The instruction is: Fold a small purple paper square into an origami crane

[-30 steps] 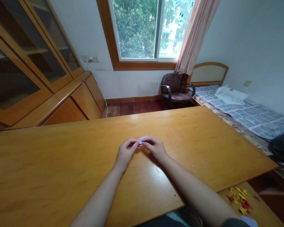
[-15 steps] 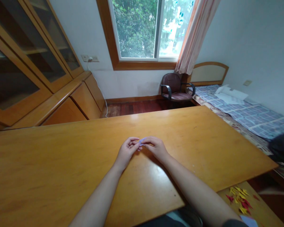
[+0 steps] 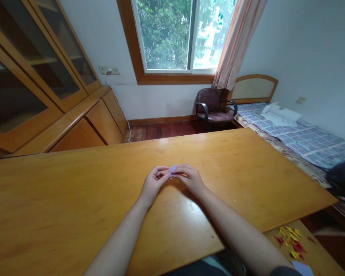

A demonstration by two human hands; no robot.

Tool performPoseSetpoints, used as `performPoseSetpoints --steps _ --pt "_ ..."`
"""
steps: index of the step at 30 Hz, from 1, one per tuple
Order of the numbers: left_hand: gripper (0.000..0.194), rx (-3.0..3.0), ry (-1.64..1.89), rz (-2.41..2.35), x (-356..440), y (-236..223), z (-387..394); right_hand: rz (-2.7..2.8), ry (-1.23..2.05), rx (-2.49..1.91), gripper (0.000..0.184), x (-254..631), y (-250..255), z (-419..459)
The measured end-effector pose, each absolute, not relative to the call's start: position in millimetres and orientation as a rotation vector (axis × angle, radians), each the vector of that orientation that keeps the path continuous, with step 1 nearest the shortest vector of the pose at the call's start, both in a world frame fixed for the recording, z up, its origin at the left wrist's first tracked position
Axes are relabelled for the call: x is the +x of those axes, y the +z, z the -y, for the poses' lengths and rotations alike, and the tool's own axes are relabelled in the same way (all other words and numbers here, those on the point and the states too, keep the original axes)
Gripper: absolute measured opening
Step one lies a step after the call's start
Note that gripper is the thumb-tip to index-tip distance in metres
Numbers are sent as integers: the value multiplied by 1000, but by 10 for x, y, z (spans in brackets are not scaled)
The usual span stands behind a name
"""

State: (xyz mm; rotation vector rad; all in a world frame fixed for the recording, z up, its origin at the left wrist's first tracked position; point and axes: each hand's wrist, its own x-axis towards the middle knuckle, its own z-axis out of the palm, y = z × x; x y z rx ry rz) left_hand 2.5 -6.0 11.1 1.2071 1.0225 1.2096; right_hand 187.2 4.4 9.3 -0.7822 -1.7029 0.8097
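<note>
A small folded piece of lilac paper is held up between my two hands, over the middle of the wooden table. My left hand pinches its lower left part between thumb and fingers. From the other side, my right hand has its thumb and fingertips closed on the paper's right edge. A pointed tip of the paper sticks up between the hands. Its lower folds are hidden behind the fingertips.
At the lower right, yellow and red folded paper pieces and a lilac sheet lie on a lower surface. Beyond the table stand an armchair and a bed. A glass-door cabinet lines the left.
The lilac paper has turned so that its tip points more upward. The fingers of my left hand have shifted slightly around it; both hands stay in nearly the same place.
</note>
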Motion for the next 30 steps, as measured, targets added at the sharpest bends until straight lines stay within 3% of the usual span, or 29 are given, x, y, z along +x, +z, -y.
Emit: performPoseSetpoints --steps 15,30 --pt "27 1132 931 -1019 -62 147 42 1811 828 -778 16 1925 92 -47" --pt "28 1111 895 -1041 -44 190 52 1895 889 -713 20 1951 91 -66"
